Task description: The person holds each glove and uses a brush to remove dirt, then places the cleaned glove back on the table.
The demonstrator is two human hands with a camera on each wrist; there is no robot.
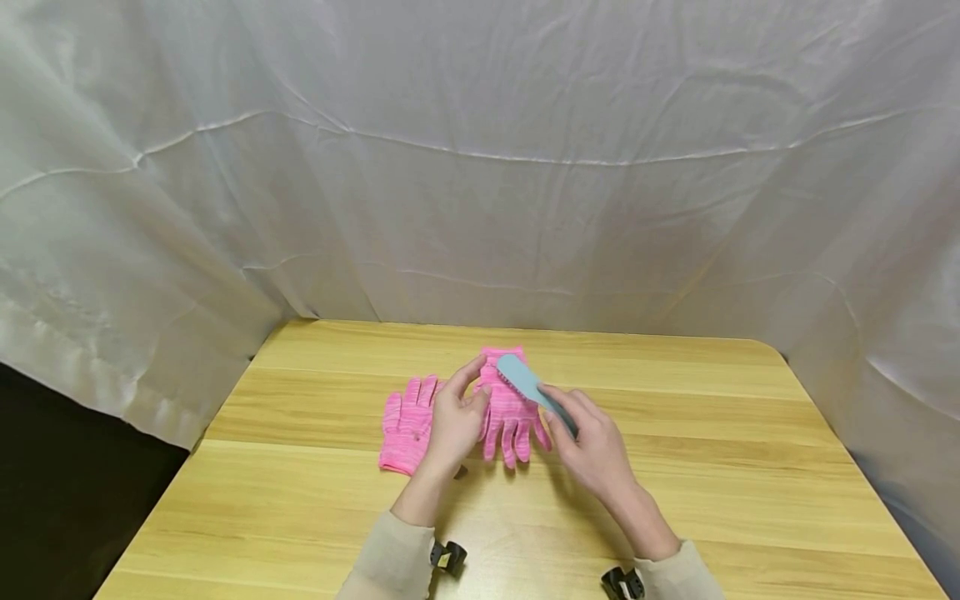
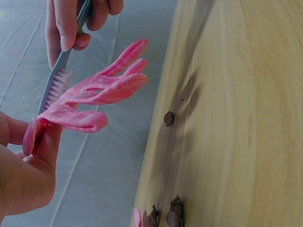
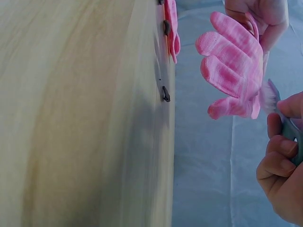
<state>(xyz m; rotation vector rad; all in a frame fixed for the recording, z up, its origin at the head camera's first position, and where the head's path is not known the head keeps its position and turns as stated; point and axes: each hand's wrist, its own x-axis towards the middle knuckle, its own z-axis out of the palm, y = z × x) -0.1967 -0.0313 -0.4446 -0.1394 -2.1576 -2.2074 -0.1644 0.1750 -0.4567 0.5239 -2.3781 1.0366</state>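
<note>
My left hand pinches a pink knitted glove by its side and holds it up off the table, fingers of the glove hanging downward. In my right hand is a blue-grey brush, gripped by its handle. The pale bristles touch the glove's surface in the left wrist view. A second pink glove lies flat on the table to the left, partly behind my left hand and forearm. A small dark spot marks that glove.
Brown lumps lie on the wooden table, near the second glove. A smaller brown bit lies apart from them. Grey-white curtains hang around the table's back and sides.
</note>
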